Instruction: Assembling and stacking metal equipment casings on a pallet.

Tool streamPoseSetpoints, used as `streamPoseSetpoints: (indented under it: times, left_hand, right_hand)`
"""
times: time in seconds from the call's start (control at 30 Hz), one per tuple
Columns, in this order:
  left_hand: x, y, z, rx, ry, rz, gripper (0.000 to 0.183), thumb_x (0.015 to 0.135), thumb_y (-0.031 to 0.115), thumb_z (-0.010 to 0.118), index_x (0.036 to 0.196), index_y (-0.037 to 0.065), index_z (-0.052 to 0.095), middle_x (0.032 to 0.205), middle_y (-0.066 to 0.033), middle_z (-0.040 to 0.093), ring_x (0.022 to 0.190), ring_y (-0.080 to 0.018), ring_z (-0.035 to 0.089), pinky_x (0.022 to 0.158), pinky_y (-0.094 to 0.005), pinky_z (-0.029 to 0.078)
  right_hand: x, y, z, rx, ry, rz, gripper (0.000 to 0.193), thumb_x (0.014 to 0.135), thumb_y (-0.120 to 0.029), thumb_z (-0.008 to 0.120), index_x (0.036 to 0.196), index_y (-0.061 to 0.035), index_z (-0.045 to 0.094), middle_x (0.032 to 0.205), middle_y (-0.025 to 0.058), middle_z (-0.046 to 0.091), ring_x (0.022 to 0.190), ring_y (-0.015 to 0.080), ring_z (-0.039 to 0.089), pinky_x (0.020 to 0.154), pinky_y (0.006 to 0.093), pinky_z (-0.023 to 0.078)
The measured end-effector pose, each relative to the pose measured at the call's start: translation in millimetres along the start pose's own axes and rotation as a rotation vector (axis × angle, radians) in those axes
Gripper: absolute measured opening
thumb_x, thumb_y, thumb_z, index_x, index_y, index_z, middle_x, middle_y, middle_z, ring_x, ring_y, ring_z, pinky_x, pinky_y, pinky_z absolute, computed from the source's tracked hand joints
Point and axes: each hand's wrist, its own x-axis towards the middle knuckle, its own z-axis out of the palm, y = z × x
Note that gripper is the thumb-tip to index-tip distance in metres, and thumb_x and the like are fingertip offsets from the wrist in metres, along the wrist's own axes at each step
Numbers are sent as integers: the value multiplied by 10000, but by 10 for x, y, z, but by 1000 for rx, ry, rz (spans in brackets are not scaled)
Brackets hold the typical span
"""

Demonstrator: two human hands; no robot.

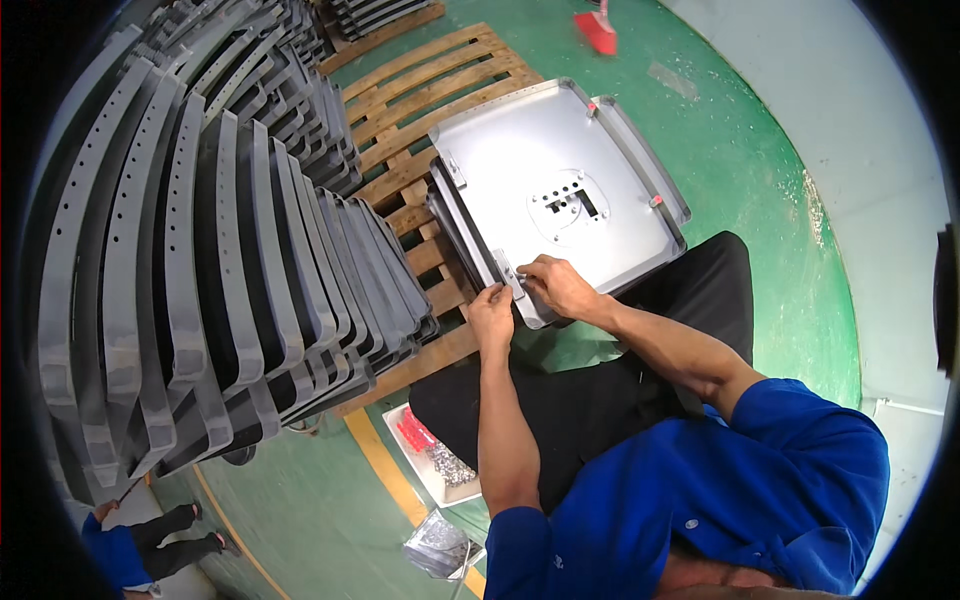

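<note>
A shallow grey metal panel with raised edges lies in front of me, a cutout and small holes near its middle. Along its left edge sits a small metal bracket. My left hand is closed, its fingertips pinching the panel's edge beside the bracket's near end. Against the bracket from the right, my right hand is closed in a pinch; a tiny metallic piece shows at its fingertips, too small to name. Two red-ended pieces sit on a strip along the panel's right side.
Bent grey metal frames stand in dense rows at left. A wooden pallet lies beyond and under the panel. By my legs are a white tray of red pieces and metal hardware, and a plastic bag. Another person is at lower left.
</note>
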Motion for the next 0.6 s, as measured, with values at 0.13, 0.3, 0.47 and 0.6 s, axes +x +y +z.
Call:
streamPoseSetpoints:
  times: [0.13, 0.3, 0.47, 0.6]
  left_hand:
    - [6, 28, -32, 20, -13, 0, 362, 820, 205, 701, 1074, -51, 669, 925, -153, 700, 854, -206, 655, 788, -306, 497]
    - [-33, 64, -34, 15, -32, -44, 389, 829, 202, 699, 1092, -80, 649, 993, -146, 690, 898, -191, 637, 815, -297, 480]
    - [2, 37, -54, 4, -28, -40, 407, 829, 204, 702, 1109, -85, 639, 1011, -143, 686, 905, -188, 636, 823, -290, 478]
    - [1, 16, -25, -31, -45, -61, 401, 827, 193, 703, 1110, -85, 638, 1010, -131, 686, 902, -179, 633, 821, -283, 477]
  right_hand:
    - [27, 38, 24, -126, -25, -48, 178, 869, -79, 559, 997, 7, 648, 971, 206, 626, 886, 384, 620, 797, 437, 504]
    - [67, 60, -2, -39, -3, 17, 164, 878, -75, 556, 1010, 22, 574, 960, 223, 630, 894, 399, 616, 795, 452, 494]
    - [83, 18, 3, 70, 4, 57, 174, 900, -82, 564, 1028, 33, 540, 897, 242, 640, 865, 405, 626, 766, 450, 491]
    - [54, 25, 29, 218, 30, 112, 170, 901, -78, 569, 1027, 32, 540, 871, 238, 638, 835, 392, 631, 739, 430, 496]
